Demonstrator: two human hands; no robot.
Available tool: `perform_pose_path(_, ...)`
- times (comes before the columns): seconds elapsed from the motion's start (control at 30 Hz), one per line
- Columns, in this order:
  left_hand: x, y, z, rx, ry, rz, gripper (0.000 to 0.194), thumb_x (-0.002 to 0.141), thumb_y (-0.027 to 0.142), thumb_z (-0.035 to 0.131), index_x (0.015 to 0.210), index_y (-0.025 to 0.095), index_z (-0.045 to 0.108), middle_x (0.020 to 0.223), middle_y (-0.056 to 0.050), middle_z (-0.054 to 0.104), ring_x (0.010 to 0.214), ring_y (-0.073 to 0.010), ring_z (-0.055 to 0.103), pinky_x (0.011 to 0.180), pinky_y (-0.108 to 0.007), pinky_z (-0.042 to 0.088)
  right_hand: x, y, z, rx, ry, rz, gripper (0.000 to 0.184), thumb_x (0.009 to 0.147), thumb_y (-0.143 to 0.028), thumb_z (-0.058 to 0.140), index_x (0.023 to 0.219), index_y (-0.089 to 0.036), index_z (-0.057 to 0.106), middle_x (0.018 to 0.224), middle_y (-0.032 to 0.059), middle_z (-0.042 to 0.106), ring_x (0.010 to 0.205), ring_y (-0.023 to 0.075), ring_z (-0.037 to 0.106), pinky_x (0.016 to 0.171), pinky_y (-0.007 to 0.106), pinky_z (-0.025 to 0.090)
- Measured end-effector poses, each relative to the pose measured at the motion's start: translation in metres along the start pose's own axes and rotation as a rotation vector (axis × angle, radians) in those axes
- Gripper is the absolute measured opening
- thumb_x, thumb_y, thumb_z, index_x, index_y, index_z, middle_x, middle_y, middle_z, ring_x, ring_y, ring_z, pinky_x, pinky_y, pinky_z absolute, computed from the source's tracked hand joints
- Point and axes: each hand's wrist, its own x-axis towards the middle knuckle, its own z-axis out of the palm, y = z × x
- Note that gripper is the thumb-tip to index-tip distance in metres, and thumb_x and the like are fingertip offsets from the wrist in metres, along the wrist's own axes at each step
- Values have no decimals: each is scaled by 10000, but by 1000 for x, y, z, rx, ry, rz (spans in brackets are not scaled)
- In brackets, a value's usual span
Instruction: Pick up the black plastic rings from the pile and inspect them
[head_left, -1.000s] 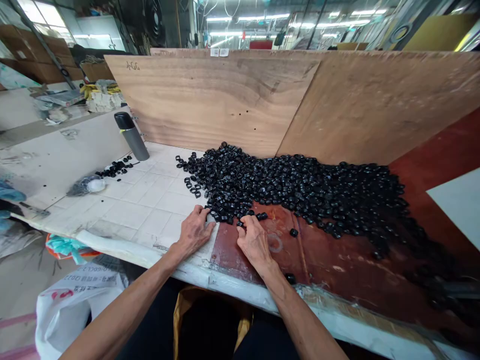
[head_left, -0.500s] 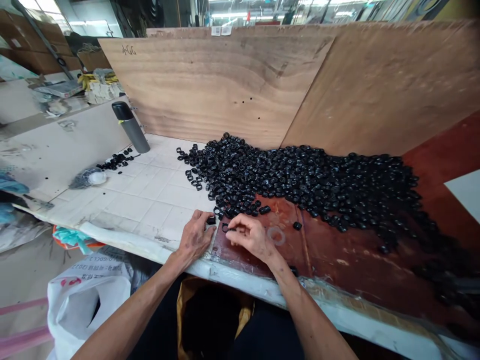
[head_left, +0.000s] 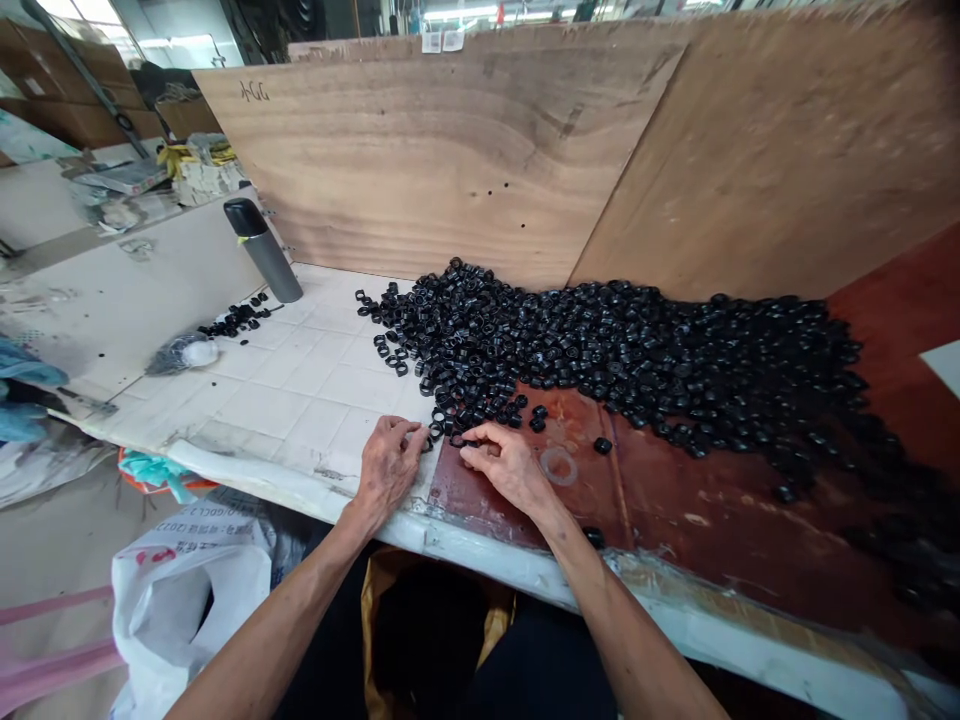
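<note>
A large heap of small black plastic rings [head_left: 637, 360] spreads across the bench from the middle to the right. My left hand [head_left: 386, 465] rests at the near edge of the heap, fingers curled, fingertips touching a ring by the seam between white tiles and red board. Beside it, my right hand [head_left: 504, 462] has its fingers bent and pinched on a black ring [head_left: 459, 440] at the heap's front edge. The two hands sit a few centimetres apart.
A grey flask with a black cap [head_left: 262, 250] stands at the back left, by a small cluster of rings [head_left: 236, 318] and a clear bag [head_left: 180, 352]. Plywood boards [head_left: 450, 150] wall the back. A clear ring [head_left: 559, 466] lies by my right hand. White sack [head_left: 187, 590] below.
Both hands drew back from the heap toward the bench edge, then edged forward again. My right hand's fingers curled from flat into a pinch on a ring. The camera tilted slightly downward.
</note>
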Motion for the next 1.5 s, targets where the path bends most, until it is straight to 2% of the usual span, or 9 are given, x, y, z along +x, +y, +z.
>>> perform_pose_path(0.1, -3, -5, -5, -35, 60, -59, 236, 919, 158, 485, 992, 173, 709, 925, -63, 668, 817, -189, 658, 791, -332, 552, 1, 3, -1, 21, 2, -2, 224, 800, -305, 650, 956, -178, 750, 718, 9, 657, 619, 158, 574, 597, 265, 447)
perform_pose_path(0.3, -7, -4, -7, 4, -125, 41, 396, 735, 115, 650, 1121, 205, 666, 969, -18, 649, 688, -147, 596, 729, -308, 551, 1, 3, -1, -3, -31, -66, 251, 790, -261, 637, 991, -178, 761, 871, 26, 661, 668, 142, 566, 643, 271, 459)
perform_pose_path(0.43, -4, 0, -3, -58, -164, 57, 230, 791, 145, 661, 1008, 206, 704, 853, 3, 659, 618, -119, 572, 672, -276, 537, 0, 4, 1, 41, 1, -8, 253, 785, -273, 674, 1013, -175, 723, 743, -7, 627, 639, 147, 559, 614, 267, 459)
perform_pose_path(0.53, -4, 1, -2, -209, -187, -29, 182, 800, 188, 692, 981, 187, 690, 725, 27, 639, 591, -113, 594, 588, -232, 530, -1, 0, 2, 56, 7, -98, 219, 806, -263, 677, 999, -184, 741, 900, 37, 680, 754, 167, 618, 711, 290, 513)
perform_pose_path(0.7, -9, 3, -2, -319, -231, 43, 190, 814, 164, 670, 1001, 196, 671, 910, -7, 692, 758, -126, 693, 729, -255, 614, -5, -13, 3, 94, -44, -222, 181, 859, -232, 664, 1020, -206, 741, 976, 50, 683, 773, 166, 635, 707, 281, 531)
perform_pose_path(0.93, -16, 1, -4, -372, -261, 71, 479, 787, 126, 707, 1238, 221, 576, 1099, -39, 724, 905, -162, 740, 885, -336, 630, -6, -15, 10, 33, -40, -236, 128, 862, -194, 665, 970, -205, 734, 922, 34, 681, 740, 162, 642, 698, 284, 528)
perform_pose_path(1.17, -16, 0, -6, -555, -316, 26, 302, 858, 203, 710, 1145, 203, 616, 1093, -49, 723, 932, -173, 748, 901, -345, 628, -6, -17, 10, -32, -28, -310, 126, 865, -177, 658, 954, -205, 743, 953, 59, 719, 867, 200, 684, 781, 313, 541)
perform_pose_path(1.33, -15, -2, -7, -550, -284, 158, 246, 894, 227, 704, 1136, 201, 668, 1139, -75, 707, 1035, -191, 718, 937, -352, 612, -7, -15, 15, 37, 3, -246, 209, 861, -224, 671, 1068, -205, 692, 898, 34, 711, 720, 169, 664, 681, 284, 542)
perform_pose_path(1.5, -14, -5, -7, -490, -240, 272, 219, 904, 253, 714, 1114, 206, 672, 1115, -86, 725, 1065, -205, 709, 958, -388, 599, -9, -13, 17, 0, -52, -216, 110, 944, -307, 603, 982, -216, 650, 770, 23, 704, 660, 177, 671, 642, 281, 531)
